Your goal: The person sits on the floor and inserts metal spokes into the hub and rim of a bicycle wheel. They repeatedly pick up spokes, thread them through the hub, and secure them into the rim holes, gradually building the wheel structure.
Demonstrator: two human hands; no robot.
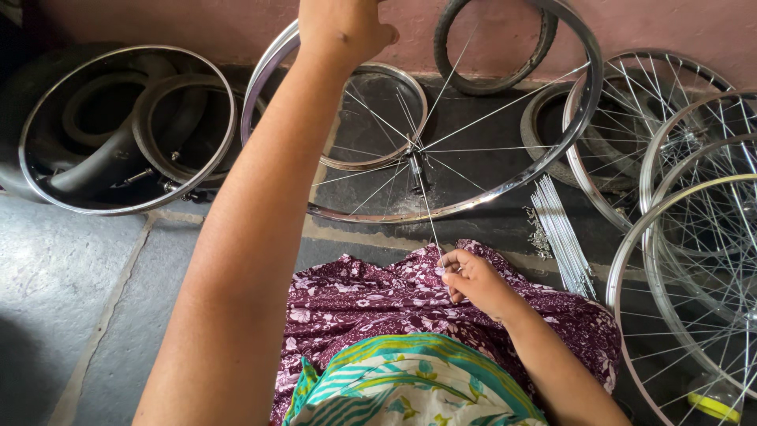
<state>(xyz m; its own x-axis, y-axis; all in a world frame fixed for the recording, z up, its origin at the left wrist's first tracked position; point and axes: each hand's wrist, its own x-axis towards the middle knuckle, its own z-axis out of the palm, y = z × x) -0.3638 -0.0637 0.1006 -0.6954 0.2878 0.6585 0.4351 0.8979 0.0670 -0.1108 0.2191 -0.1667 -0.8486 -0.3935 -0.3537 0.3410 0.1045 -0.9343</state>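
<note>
Head view: a chrome rim (505,185) stands upright on the floor (63,268) against the pink wall (236,28). The left hand (343,31) grips its top edge, fingers closed over it. The right hand (473,280) pinches a loose spoke (426,209) running down from the hub (416,170). A spoke bundle (561,237) lies just right; more wheels (694,237) stand beyond.

Bare arms, no sleeves; maroon floral garment (394,304) w/ teal-yellow striped cloth (410,379).

Soft, even daylight, sharp at centre, dim in the left corner, with glints on the chrome rim (505,188).
</note>
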